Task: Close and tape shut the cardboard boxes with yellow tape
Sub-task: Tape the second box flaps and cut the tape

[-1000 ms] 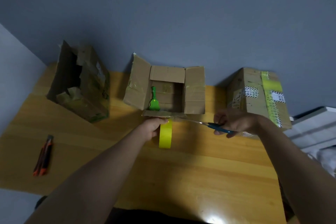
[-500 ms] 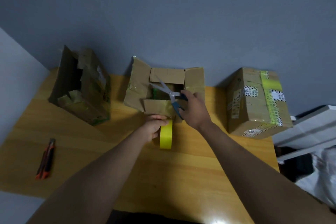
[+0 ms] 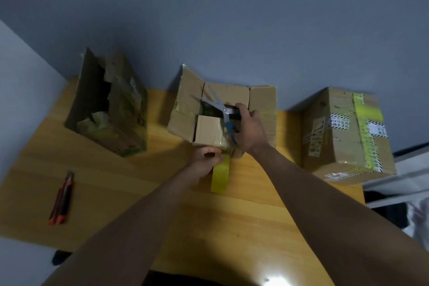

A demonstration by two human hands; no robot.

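Middle cardboard box (image 3: 209, 130) sat on the wooden surface (image 3: 162, 204) against the wall, between a torn open box (image 3: 111, 109) to the left and a finished box (image 3: 343, 134) to the right, which already carried yellow tape across its top. The middle box was half closed: near flap folded over the opening, far flap and both side flaps not yet down, a dark gap showing inside.

Left hand (image 3: 204, 165) sat at the near lower edge of the middle box, its grip pinching the yellow tape roll (image 3: 220, 176), which stood on edge on the surface, touching the box front. Whether a strip was already stuck to the box could not be told.

Right hand (image 3: 250, 130) was over the box top, its grip clenched around the blue handles of the scissors (image 3: 222, 111), blades spread and pointing away over the gap. The fingers also seemed to press on the near flap.

Step in hand, as judged: closing the flaps of the second box, taping not begun. The next move likely called for folding down the remaining flaps and holding them flat, then drawing tape from the roll over the seam and cutting it. The scissors in the right hand would get in the way of pressing flaps; setting them down could help.

An orange utility knife (image 3: 61, 199) lay on the surface well apart to the left.
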